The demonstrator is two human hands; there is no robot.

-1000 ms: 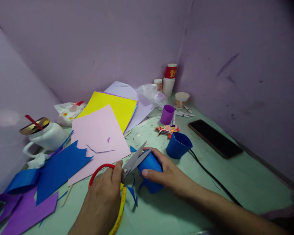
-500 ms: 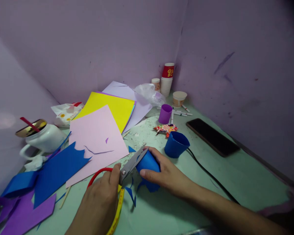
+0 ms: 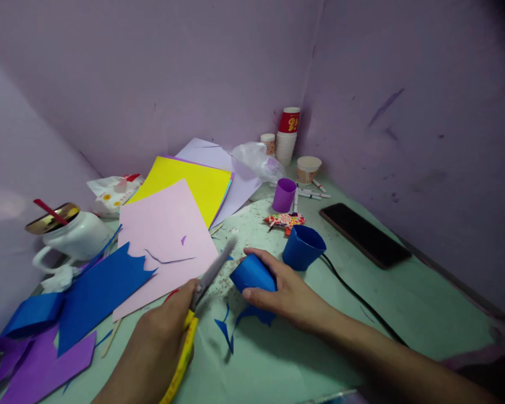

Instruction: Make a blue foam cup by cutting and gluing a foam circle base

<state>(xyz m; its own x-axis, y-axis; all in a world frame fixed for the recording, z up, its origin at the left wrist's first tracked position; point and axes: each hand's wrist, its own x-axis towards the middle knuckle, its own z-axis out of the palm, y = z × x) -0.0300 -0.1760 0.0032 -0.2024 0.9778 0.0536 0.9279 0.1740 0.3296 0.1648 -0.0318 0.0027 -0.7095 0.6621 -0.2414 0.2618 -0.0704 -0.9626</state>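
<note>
In my left hand (image 3: 162, 331) is a pair of scissors (image 3: 212, 275) with red and yellow handles; the blades look closed and are blurred. My right hand (image 3: 284, 283) grips a blue paper-covered cup (image 3: 252, 273), tilted toward the left, with the thumb in front and fingers behind. The scissors are apart from this cup. Blue paper scraps (image 3: 225, 331) lie on the table below it. Another blue cup (image 3: 303, 249) stands just beyond my right hand. A purple cup (image 3: 284, 195) stands farther back, by a colourful patterned piece (image 3: 285, 221).
Pink paper (image 3: 164, 224) and yellow paper (image 3: 189, 182) cover the middle left. Cut blue paper (image 3: 101, 303) and purple paper (image 3: 50, 370) lie near left, before a white mug (image 3: 82, 235). A phone (image 3: 364, 235), black cable (image 3: 357, 294) and stacked paper cups (image 3: 287, 137) are at right and back.
My left hand has drawn the scissors away from the blue cup, down and to the left, and the blades have come together. My right hand keeps the cup in nearly the same place.
</note>
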